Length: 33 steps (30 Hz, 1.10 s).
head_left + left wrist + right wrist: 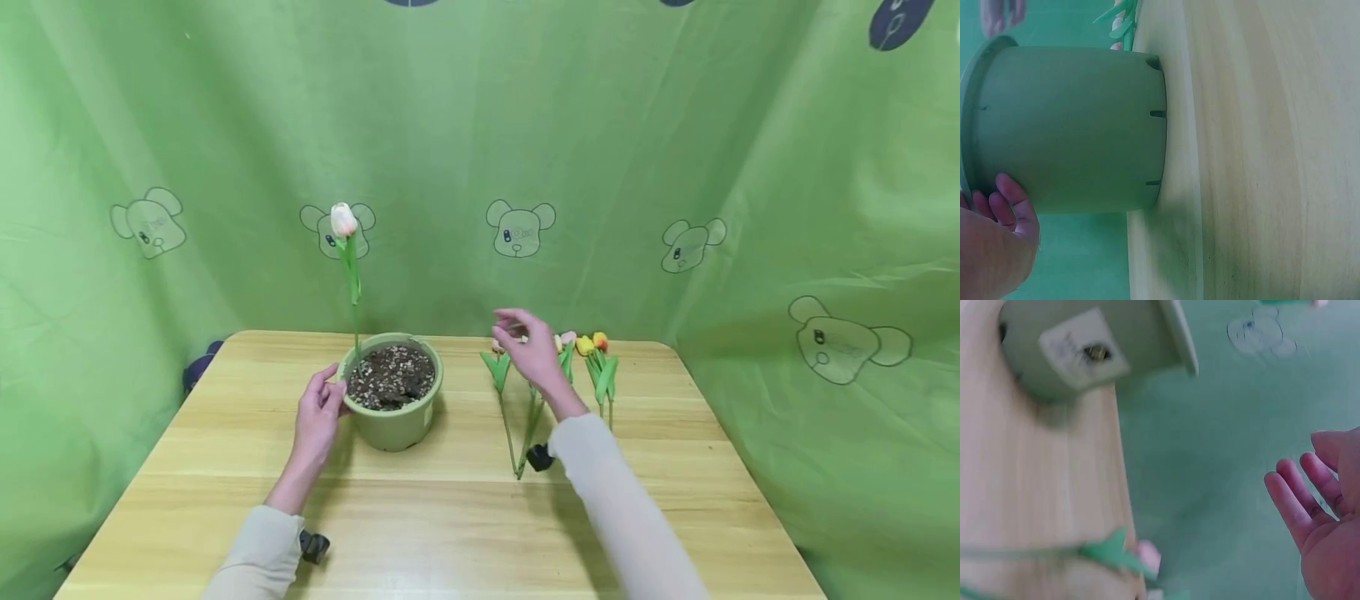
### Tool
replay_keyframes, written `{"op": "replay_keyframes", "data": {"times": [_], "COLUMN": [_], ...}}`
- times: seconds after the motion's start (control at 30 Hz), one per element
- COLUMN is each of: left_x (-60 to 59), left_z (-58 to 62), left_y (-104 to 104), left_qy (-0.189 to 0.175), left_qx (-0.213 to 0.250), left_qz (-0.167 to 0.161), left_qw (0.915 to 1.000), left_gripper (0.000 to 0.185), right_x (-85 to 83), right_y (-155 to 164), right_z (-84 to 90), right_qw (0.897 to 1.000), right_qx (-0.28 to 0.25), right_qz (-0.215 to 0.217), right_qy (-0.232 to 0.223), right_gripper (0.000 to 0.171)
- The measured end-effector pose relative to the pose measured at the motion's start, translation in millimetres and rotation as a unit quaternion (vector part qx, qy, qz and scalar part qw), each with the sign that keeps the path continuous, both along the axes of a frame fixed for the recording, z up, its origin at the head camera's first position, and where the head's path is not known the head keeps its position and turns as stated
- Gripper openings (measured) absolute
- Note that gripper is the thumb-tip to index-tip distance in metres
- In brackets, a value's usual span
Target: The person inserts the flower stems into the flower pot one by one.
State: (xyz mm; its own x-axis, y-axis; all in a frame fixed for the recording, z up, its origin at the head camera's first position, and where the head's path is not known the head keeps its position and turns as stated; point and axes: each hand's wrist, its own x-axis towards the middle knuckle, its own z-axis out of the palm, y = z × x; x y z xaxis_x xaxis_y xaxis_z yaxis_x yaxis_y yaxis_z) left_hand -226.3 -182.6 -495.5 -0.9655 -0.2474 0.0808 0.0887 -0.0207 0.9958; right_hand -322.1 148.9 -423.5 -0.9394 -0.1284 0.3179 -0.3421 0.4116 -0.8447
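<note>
A green plastic flowerpot (pixel 393 429) filled with dark, pale-flecked soil (pixel 386 375) stands on the left half of the table. One white-and-pink artificial tulip (pixel 344 220) rises upright from the soil at the pot's left side. My left hand (pixel 318 421) holds the pot's rim on the left; in the left wrist view its fingers (pixel 1013 203) bend under the rim against the wall. Raised over the lying tulips, my right hand (pixel 536 354) has nothing in its loosely bent fingers. The right wrist view shows those fingers (pixel 1291 506) apart from the pot.
Several tulips, among them a green-leaved one (pixel 498 371) on the left and a yellow one (pixel 585 346), lie along the back right of the wooden table (pixel 465 533). A green curtain (pixel 450 125) with bear drawings hangs behind and on both sides.
</note>
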Motion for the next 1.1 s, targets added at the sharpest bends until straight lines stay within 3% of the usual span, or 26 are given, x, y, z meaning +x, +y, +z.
{"op": "replay_keyframes", "data": {"times": [0.27,0.6,0.87,1.1], "left_x": [1.5,-1.0,-1.2,-0.5], "left_z": [0.9,-1.1,-2.2,-1.6], "left_y": [1,0,-1,-1], "left_qy": [0.0,0.001,-0.002,-0.004], "left_qx": [0.001,0.008,0.008,0.015], "left_qz": [-0.004,-0.002,-0.001,-0.007], "left_qw": [1.0,1.0,1.0,0.9999], "left_gripper": [0.046,0.045,0.045,0.045], "right_x": [18.7,39.3,49.4,48.7], "right_y": [84,168,197,196], "right_z": [-31.3,-68.2,-93.2,-113.8], "right_qw": [0.998,0.982,0.964,0.956], "right_qx": [0.022,0.025,0.061,-0.001], "right_qz": [-0.061,-0.157,-0.192,-0.19], "right_qy": [-0.014,-0.105,-0.174,-0.222], "right_gripper": [0.038,0.045,0.049,0.049]}}
